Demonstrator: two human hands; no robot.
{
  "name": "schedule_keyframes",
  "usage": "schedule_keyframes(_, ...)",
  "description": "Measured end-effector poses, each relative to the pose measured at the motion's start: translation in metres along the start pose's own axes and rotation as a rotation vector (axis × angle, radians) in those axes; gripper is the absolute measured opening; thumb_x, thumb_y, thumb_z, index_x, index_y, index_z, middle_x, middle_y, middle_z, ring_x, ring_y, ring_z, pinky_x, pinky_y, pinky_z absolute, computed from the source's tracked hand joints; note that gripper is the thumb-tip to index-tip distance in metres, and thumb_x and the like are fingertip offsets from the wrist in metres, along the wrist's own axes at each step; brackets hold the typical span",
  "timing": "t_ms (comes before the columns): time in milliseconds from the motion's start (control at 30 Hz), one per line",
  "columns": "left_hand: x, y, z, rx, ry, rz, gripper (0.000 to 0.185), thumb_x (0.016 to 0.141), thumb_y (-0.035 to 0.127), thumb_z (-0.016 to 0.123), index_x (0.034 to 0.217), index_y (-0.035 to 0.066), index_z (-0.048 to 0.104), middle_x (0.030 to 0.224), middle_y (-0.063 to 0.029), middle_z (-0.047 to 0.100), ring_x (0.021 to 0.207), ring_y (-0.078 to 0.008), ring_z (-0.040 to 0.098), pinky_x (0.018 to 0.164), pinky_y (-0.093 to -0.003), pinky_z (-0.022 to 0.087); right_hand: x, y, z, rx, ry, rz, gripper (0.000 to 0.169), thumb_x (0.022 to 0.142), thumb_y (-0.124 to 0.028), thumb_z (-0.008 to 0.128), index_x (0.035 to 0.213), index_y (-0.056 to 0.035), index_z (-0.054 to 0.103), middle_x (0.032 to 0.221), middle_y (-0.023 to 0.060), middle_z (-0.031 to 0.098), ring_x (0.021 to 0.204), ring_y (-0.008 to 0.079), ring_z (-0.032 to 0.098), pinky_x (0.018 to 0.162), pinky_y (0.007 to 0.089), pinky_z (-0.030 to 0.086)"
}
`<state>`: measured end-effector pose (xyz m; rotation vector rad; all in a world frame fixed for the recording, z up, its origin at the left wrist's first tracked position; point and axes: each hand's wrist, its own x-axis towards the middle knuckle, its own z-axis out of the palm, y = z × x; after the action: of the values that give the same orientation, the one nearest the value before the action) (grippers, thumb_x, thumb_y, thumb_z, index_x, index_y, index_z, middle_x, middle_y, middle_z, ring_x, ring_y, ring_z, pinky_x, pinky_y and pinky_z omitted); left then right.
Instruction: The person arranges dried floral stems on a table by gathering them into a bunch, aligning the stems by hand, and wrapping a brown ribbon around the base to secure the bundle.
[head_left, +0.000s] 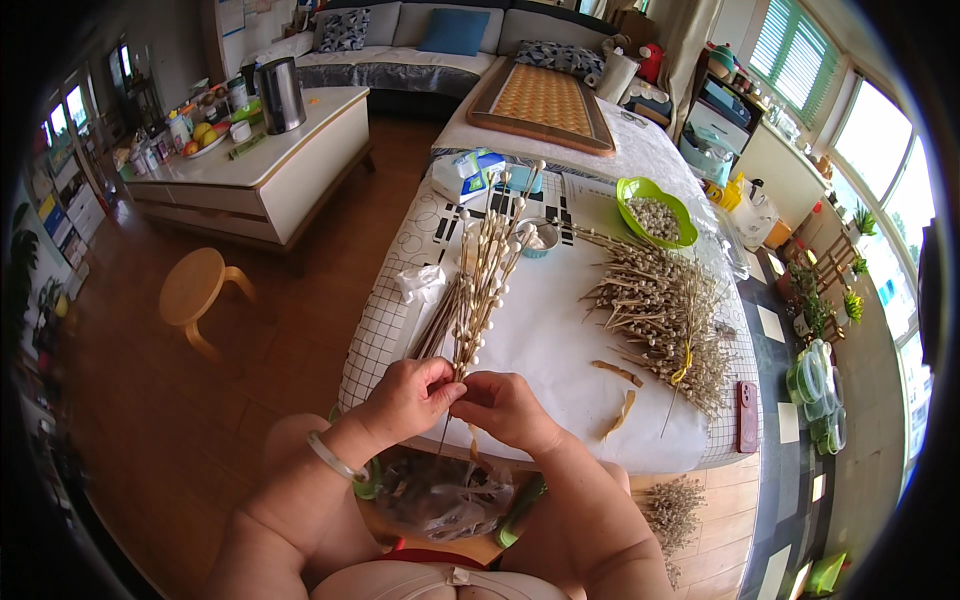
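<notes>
My left hand (412, 394) grips the lower stems of an upright bunch of dried branches with white bead-like buds (484, 277). Close against it, my right hand (499, 405) pinches at the same stems, with a strip of brown tape (474, 442) hanging just below the fingers. Bare brown stems (439, 322) lie behind the bunch. A large heap of dried sprigs (652, 300) is at the right, part of it tied with a yellow ribbon (682, 364). Two brown tape strips (621, 414) lie between. Beyond are a green bowl of white buds (652, 214) and a small tin (538, 238).
Crumpled tissue (421, 283) and a tissue pack (469, 174) lie on the table's left side. A phone in a dark red case (747, 416) is near the right edge. A clear plastic bag (446, 499) sits below the table edge. A wooden stool (193, 287) stands left.
</notes>
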<state>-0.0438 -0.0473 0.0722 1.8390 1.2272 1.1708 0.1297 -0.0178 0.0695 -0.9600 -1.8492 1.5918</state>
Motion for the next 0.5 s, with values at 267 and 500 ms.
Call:
schedule_keyframes(267, -0.002, -0.006, 0.001, 0.123, 0.13, 0.028, 0.011, 0.078, 0.004, 0.065, 0.075, -0.002, 0.056, 0.064, -0.0102, 0.058, 0.055, -0.0126, 0.052, 0.05, -0.0266, 0.044, -0.006, -0.017, 0.01, -0.364, 0.174, -0.039, 0.017, 0.076, -0.016, 0.067, 0.08, 0.0003, 0.065, 0.064, 0.0148, 0.06, 0.052, 0.0211, 0.055, 0.054, 0.0303, 0.046)
schedule_keyframes(500, 0.0, 0.002, 0.009, 0.115, 0.271, 0.06, 0.011, 0.078, 0.004, 0.065, 0.075, -0.001, 0.056, 0.064, -0.0076, 0.057, 0.057, -0.009, 0.052, 0.05, -0.0257, 0.044, -0.004, -0.007, 0.024, -0.573, 0.347, -0.396, 0.009, 0.074, -0.009, 0.064, 0.074, -0.0008, 0.06, 0.065, 0.0121, 0.059, 0.057, 0.0265, 0.056, 0.053, 0.0339, 0.046)
